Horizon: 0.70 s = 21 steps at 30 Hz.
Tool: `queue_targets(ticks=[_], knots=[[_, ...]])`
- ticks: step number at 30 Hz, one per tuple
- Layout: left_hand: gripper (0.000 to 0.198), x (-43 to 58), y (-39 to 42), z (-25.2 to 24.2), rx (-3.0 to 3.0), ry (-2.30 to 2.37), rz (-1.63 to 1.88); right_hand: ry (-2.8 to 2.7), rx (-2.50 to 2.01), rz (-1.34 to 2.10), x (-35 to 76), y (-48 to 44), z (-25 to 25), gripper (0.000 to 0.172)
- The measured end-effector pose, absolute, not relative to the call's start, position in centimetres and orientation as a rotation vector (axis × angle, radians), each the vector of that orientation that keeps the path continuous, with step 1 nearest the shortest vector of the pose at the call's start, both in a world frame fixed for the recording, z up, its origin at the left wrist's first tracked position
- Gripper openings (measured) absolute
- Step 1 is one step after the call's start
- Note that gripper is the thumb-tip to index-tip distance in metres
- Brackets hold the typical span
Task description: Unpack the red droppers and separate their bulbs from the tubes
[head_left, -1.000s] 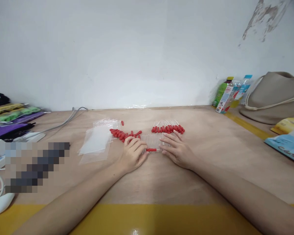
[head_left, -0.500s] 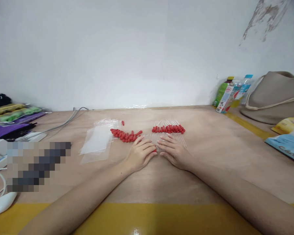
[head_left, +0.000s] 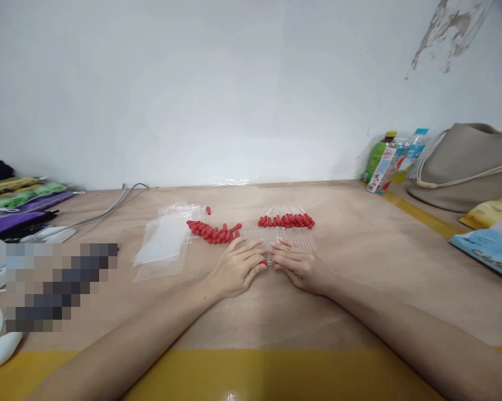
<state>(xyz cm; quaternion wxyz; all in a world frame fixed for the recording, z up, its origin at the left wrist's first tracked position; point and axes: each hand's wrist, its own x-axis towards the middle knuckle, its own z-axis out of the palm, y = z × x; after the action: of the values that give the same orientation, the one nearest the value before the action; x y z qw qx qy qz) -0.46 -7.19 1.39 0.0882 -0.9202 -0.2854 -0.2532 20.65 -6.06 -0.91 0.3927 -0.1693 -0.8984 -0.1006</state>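
My left hand [head_left: 241, 268] is closed, pinching a small red rubber tip [head_left: 264, 263] between thumb and fingers. Facing it, my right hand [head_left: 300, 266] has its fingers pressed together on a thin clear stick, mostly hidden by the fingers; its end meets the red tip. Beyond both hands lies a row of clear sticks [head_left: 290, 235], side by side. Behind these, several sticks with red tips [head_left: 286, 221] fan away from me. A pile of loose red tips [head_left: 211, 231] lies left of the sticks, close to my left fingers, and one stray tip [head_left: 208, 210] lies farther back.
Clear plastic bags [head_left: 161, 242] lie left of the pile. Farther left are a grey cable [head_left: 109, 209], packed coloured items [head_left: 23, 195] and a blurred-out dark object [head_left: 63, 287]. Bottles [head_left: 384, 164], a grey bag [head_left: 468, 164] and a blue packet [head_left: 491, 248] stand or lie at right.
Both hands have shifted very slightly toward me, and my right fingers have drawn closer together. The sticks and red tips lie as before.
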Motion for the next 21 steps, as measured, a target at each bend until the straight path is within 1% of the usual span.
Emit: queue_targets(ticks=[10,15,18,21], knots=[[0.015,-0.6,-7.1,1.3,-2.689,-0.694,-0.766,-2.282,-0.371,-0.268,21.5,-6.4,-0.8,0.028],[0.012,-0.6,-7.4,1.2,-2.655,-0.703,-0.811,-2.298,-0.346,-0.287,22.0,-6.5,-0.4,0.03],[0.014,-1.2,-7.4,1.2,-2.59,-0.795,-0.862,-2.281,-0.388,-0.263,23.0,-6.1,-0.2,0.029],[0.017,-2.6,-6.6,1.7,-2.425,-1.01,-0.92,-2.133,-0.619,-0.233,24.1,-5.4,0.0,0.024]])
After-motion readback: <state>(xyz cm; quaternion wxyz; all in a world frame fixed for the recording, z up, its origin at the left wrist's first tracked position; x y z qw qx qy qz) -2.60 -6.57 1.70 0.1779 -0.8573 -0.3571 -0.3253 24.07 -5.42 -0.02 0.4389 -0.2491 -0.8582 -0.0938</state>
